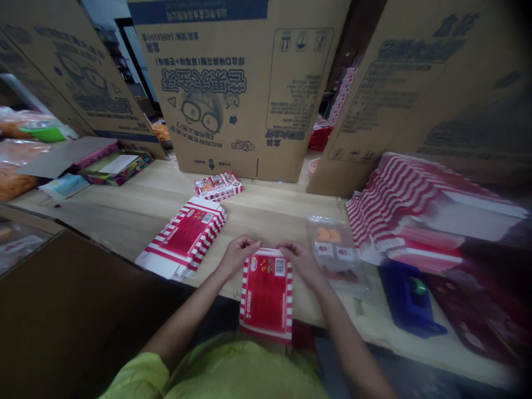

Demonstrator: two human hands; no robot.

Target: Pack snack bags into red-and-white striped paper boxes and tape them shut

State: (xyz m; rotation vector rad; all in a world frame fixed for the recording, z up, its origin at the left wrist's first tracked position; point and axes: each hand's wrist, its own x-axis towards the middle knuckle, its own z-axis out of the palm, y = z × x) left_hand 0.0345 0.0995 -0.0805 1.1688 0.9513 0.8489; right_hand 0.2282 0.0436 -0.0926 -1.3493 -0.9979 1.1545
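Note:
My left hand (241, 255) and my right hand (302, 262) grip the two far corners of a red carton with striped edges (266, 296), thumbs and fingers closed on it. The carton lies face up between my forearms, at the near edge of the table. Left of it is a stack of similar flat red cartons (187, 235). Behind that stack sits a small printed box (218, 185). To the right of my right hand lies a clear plastic tray pack (333, 249) with orange and brown pieces.
Large cardboard boxes (241, 111) stand along the back of the table (270, 206). Piles of striped cartons (399, 199) and a blue container (409, 302) are at the right. An open brown box (78, 310) fills the near left. An open colourful box (120, 166) sits at back left.

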